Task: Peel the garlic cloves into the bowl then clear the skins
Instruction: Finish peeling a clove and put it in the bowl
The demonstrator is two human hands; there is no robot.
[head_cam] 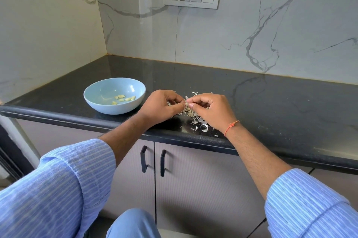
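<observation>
One bowl (100, 100), about six peeled cloves (124, 98) inside. Left hand (160, 106) and right hand (211, 110) pinch one garlic piece (187, 103); skins (195, 119) at bowl's 3 o'clock.

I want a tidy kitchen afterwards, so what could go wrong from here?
1. The skins lie right at the counter edge; a sweep of a wrist could push some onto the floor.
2. Both hands, left and right, pinch one small clove over the pile; if it slips it may get lost among skins rather than reach the bowl.
</observation>
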